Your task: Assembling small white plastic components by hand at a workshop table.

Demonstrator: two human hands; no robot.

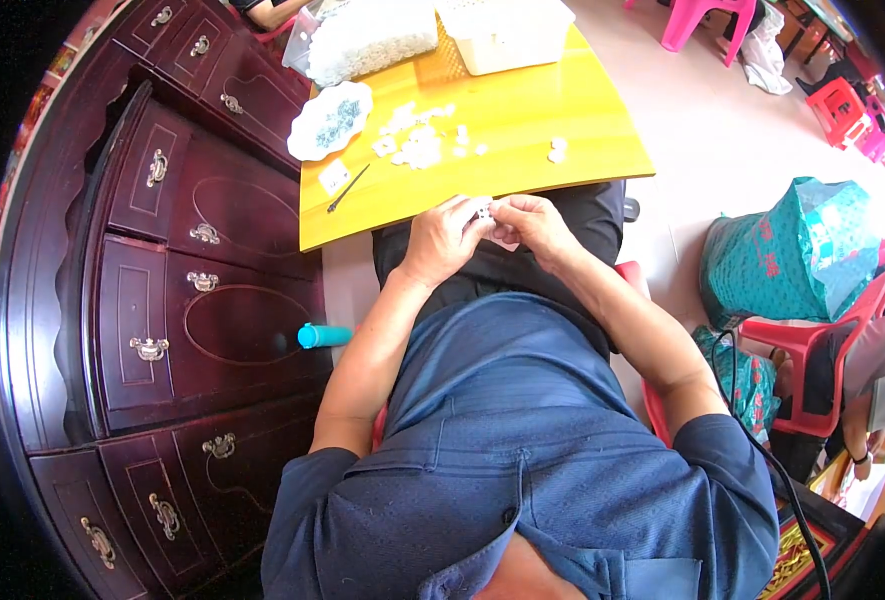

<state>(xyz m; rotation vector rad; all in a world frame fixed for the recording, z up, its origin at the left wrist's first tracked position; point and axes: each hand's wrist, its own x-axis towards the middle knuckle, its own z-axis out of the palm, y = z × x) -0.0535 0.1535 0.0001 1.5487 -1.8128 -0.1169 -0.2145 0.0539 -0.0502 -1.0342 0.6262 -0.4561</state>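
Note:
At the table's near edge, over my lap, my left hand (438, 242) and my right hand (540, 230) meet with fingers pinched together. Between them is a small white piece with dark spots (483, 212); its exact kind is too small to make out. Just beyond, on the yellow table (542, 120), lies a loose pile of small white pieces (420, 150), with a few more white pieces (557, 150) off to the right. A thin dark stick-like tool (349, 188) rests at the left, beside a small white square item (334, 177).
A white scalloped dish (302, 132) holds blue-green bits. Behind it stand a heap of whitish pieces (372, 45) and a cream plastic bin (507, 40). Dark wooden drawers (232, 210) line my left. A teal bottle (324, 336), a large teal bag (762, 260) and pink stools (707, 22) surround me.

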